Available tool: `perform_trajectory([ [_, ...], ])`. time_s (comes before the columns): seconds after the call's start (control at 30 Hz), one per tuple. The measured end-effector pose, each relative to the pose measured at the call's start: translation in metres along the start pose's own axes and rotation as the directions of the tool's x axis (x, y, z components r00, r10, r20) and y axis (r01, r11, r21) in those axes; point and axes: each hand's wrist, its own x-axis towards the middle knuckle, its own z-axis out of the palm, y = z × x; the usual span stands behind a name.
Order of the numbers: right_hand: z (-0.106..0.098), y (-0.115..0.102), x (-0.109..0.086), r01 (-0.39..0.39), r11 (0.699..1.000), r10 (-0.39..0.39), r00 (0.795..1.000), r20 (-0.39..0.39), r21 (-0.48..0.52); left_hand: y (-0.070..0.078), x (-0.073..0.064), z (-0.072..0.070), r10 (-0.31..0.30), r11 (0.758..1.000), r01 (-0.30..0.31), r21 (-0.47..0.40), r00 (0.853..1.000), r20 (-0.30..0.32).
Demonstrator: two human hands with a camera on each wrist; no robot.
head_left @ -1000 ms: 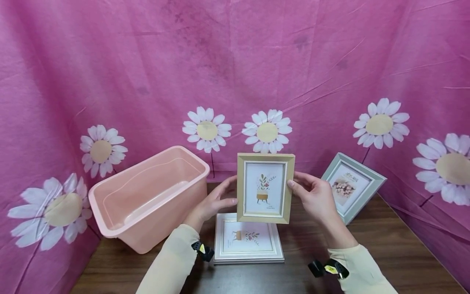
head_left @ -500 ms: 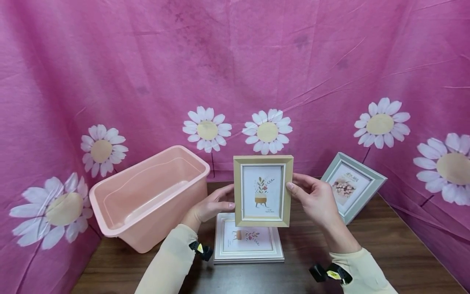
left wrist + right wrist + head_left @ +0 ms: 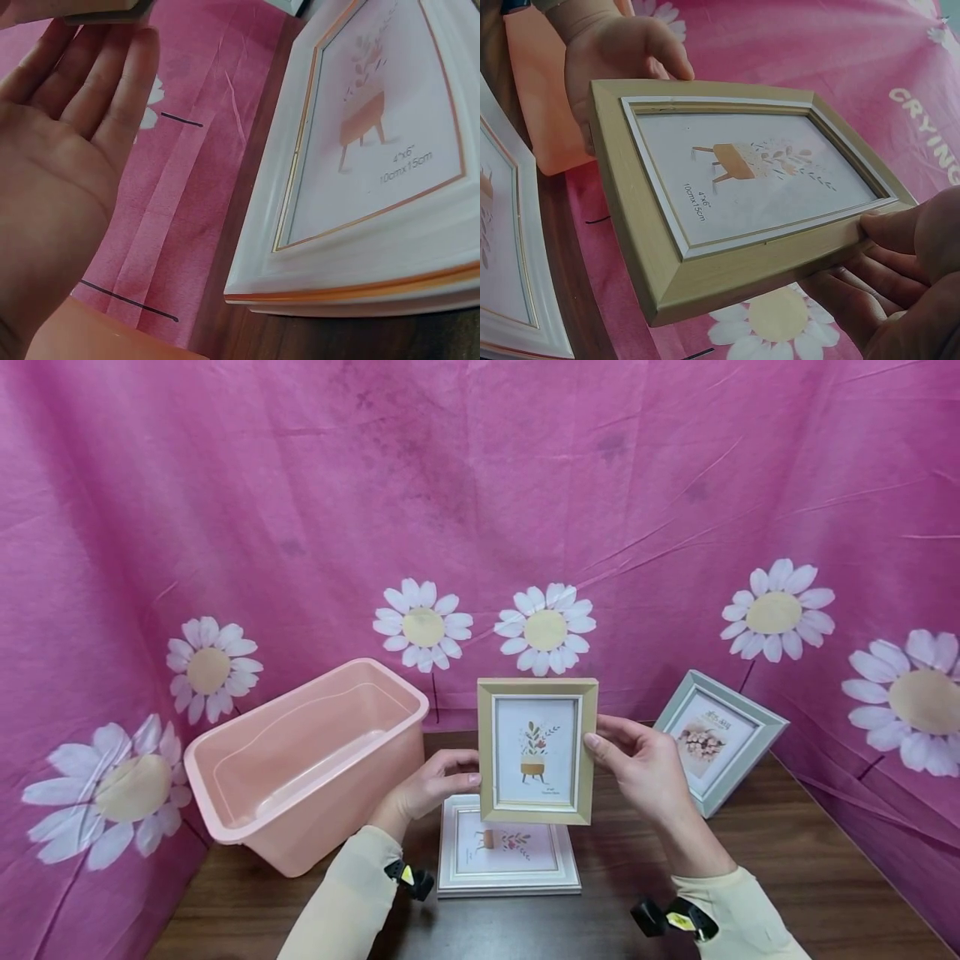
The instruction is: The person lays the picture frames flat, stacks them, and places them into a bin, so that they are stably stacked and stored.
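Note:
A beige picture frame [image 3: 537,752] with a plant print is held upright above a white picture frame [image 3: 510,882], which lies flat on the table. My right hand [image 3: 643,772] pinches the beige frame's right edge, thumb on the front and fingers behind, as the right wrist view also shows. At its left edge is my left hand [image 3: 427,789]. In the left wrist view the left hand's fingers [image 3: 101,86] are nearly straight, their tips by the frame's edge. The white frame [image 3: 289,225] fills the right of that view.
A pink plastic bin [image 3: 330,806] stands on the left of the wooden table [image 3: 810,877]. A grey-green picture frame [image 3: 731,781] leans, tilted, at the right. Behind everything hangs a pink cloth [image 3: 465,485] printed with daisies.
The beige frame has shifted slightly left and down, both hands keeping beside it. Over the last half second it has barely moved. The other frames and the bin stay put.

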Motion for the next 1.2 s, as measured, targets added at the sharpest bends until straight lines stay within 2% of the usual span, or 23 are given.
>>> perform_trajectory([
  [0.27,0.000,0.001,0.000,-0.035,0.999,0.035,0.999,-0.015,-0.001,-0.002,-0.004,0.006,0.029,1.000,-0.028,0.013,0.995,-0.100],
  [0.47,0.001,0.002,0.001,-0.054,0.999,0.054,0.998,-0.028,-0.006,0.000,-0.008,0.010,0.001,0.999,0.005,0.039,0.989,-0.148],
  [0.7,0.001,0.003,0.003,-0.051,0.997,0.055,0.996,-0.076,0.056,-0.001,-0.016,0.014,-0.031,0.999,0.030,-0.014,0.990,-0.135],
  [0.93,0.001,0.003,0.005,-0.071,0.994,0.078,0.993,-0.083,0.084,-0.009,-0.022,0.015,-0.050,0.998,0.045,-0.045,0.991,-0.125],
  [1.2,-0.001,0.007,0.007,-0.072,0.990,0.080,0.995,-0.056,0.122,-0.010,-0.027,0.017,0.008,0.999,-0.016,-0.045,0.983,-0.182],
])
